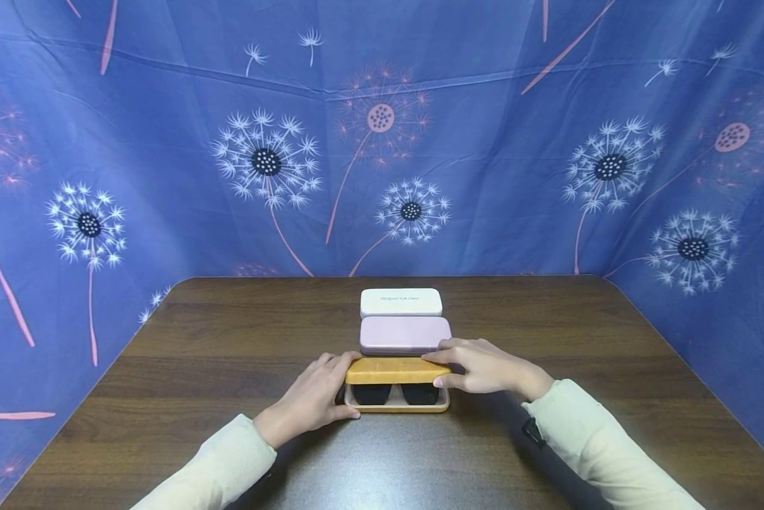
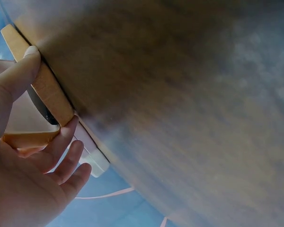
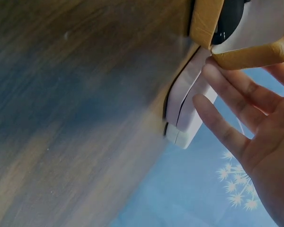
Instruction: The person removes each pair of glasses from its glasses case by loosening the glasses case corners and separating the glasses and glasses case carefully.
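A mustard-yellow glasses case [image 1: 391, 368] lies on the table with its lid partly raised. Inside it, on a pale lining, dark-lensed sunglasses [image 1: 420, 394] show through the gap. My left hand [image 1: 313, 397] grips the case's left end, thumb at the lower front edge and fingers around the side and back. At the right end, my right hand [image 1: 488, 367] holds the lid between the thumb at its front edge and fingers on top. In the left wrist view the thumb presses on the lower shell [image 2: 54, 92]. The right wrist view shows the raised lid [image 3: 251, 56] above the spread fingers.
Directly behind the yellow case lies a closed lilac glasses case [image 1: 403, 334], with a closed white glasses case [image 1: 401, 302] behind that. All are on a dark wooden table [image 1: 229, 333]. A blue curtain [image 1: 483, 142] with dandelion prints hangs around the table's back and sides.
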`<move>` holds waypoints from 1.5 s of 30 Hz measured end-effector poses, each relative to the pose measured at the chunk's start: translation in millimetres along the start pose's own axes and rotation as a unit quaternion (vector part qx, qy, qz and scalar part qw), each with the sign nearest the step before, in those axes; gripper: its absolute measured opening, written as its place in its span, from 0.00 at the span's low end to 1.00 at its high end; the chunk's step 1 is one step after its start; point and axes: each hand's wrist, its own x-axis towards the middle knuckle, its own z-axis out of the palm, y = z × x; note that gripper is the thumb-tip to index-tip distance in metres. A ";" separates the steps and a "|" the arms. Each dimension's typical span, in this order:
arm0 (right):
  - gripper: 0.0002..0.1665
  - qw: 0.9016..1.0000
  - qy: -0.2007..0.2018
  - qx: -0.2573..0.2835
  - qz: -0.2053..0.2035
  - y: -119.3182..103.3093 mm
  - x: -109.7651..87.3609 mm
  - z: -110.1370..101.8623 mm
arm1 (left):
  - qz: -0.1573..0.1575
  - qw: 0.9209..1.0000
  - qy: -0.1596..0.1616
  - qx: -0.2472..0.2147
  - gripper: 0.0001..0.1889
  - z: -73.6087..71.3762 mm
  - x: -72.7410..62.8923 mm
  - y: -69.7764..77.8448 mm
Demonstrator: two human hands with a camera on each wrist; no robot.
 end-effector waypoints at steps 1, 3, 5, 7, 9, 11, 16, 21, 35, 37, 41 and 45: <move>0.25 1.000 -0.001 0.011 0.004 1.5 0.4 -0.3 | -0.005 1.000 -0.001 -0.004 0.45 -0.1 0.2 0.1; 0.23 0.999 -0.004 0.029 0.013 4.3 1.0 -1.1 | -0.015 1.000 -0.002 -0.012 0.46 -0.3 1.0 0.2; 0.22 0.999 -0.004 0.043 0.026 6.4 1.7 -1.8 | -0.026 0.999 -0.005 -0.019 0.47 -0.9 2.0 0.2; 0.22 0.998 -0.002 0.049 0.037 7.0 2.4 -2.5 | -0.033 0.999 -0.007 -0.022 0.49 -1.1 2.5 0.2; 0.21 0.998 0.007 0.042 0.040 6.9 2.9 -2.5 | -0.039 0.999 -0.006 -0.025 0.50 -1.1 2.7 0.2; 0.20 0.998 0.022 0.036 0.042 6.8 3.1 -1.9 | -0.043 0.999 -0.004 -0.028 0.50 -1.0 2.7 0.6; 0.18 0.997 0.067 0.019 0.030 6.9 3.0 1.4 | -0.057 0.998 0.000 -0.038 0.49 -0.7 2.5 1.8; 0.16 0.994 0.109 0.001 0.012 7.9 1.9 6.2 | -0.068 0.996 -0.005 -0.049 0.49 -0.6 2.2 2.8; 0.12 0.972 0.229 -0.051 -0.011 7.8 0.8 6.1 | -0.073 0.996 -0.005 -0.050 0.49 -1.4 2.2 3.0; 0.11 0.967 0.244 -0.063 -0.019 7.1 1.0 5.3 | -0.072 0.996 -0.005 -0.050 0.49 -1.4 2.4 2.9; 0.11 0.959 0.270 -0.084 -0.031 3.8 0.7 2.8 | -0.075 0.996 -0.007 -0.055 0.48 -1.7 2.6 3.2; 0.12 0.950 0.292 -0.102 -0.046 -1.2 1.3 0.0 | -0.076 0.995 -0.007 -0.057 0.48 -1.7 2.7 3.3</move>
